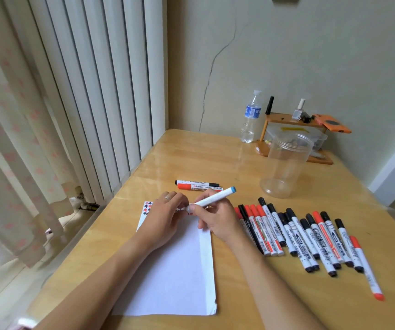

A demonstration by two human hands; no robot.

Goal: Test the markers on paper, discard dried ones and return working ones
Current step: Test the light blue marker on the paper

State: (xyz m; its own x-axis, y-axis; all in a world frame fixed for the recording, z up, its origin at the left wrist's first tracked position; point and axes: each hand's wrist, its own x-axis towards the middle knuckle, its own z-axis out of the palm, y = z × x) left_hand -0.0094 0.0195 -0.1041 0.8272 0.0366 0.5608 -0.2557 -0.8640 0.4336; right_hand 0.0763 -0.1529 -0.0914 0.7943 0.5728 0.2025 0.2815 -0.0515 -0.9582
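Observation:
A white sheet of paper [175, 270] lies on the wooden table [215, 158], with red and black scribbles at its top left corner. My right hand [215, 220] grips a white marker [215, 196] with a blue end, its tip down near the paper's top edge. My left hand [165, 215] sits at that tip, fingers curled around the cap end; the cap itself is hidden. Several red and black markers [311, 236] lie in a row to the right of the paper. Two more markers [196, 185], one black and one red, lie beyond my hands.
A clear plastic jar [284, 163] stands open at the right, beyond the marker row. A water bottle [251, 117] and a small wooden shelf [294, 120] with bottles stand by the back wall. A radiator and curtain flank the table's left edge.

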